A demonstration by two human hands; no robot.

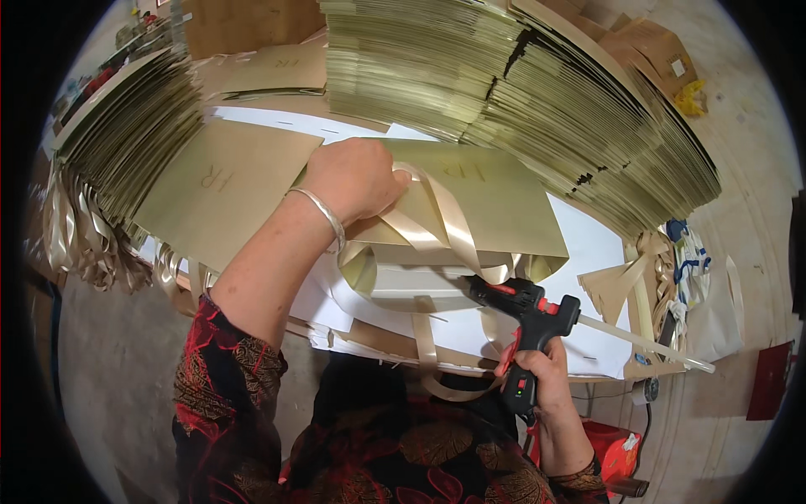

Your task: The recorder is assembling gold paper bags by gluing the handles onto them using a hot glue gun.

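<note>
In my right hand (pixel 550 370) is a black and red hot glue gun (pixel 533 315), with a clear glue stick (pixel 651 340) jutting from its back. Its nozzle reaches toward the open mouth of an olive-gold paper bag (pixel 495 202) lying in front of me. My left hand (pixel 357 176) is closed at the bag's left part, pinching a cream satin ribbon (pixel 453 214) against it. The ribbon loops over the bag's face and past its mouth. Another ribbon loop (pixel 426 344) hangs down over the table's front edge. What lies under my left fingers is partly hidden.
Another flat bag (pixel 231 185) lies to the left, by a stack of bags (pixel 126 126) with ribbons hanging off. Tall stacks of bags (pixel 420 63) line the table's back and right. White sheets (pixel 596 294) cover the tabletop. Cartons (pixel 646 50) stand behind.
</note>
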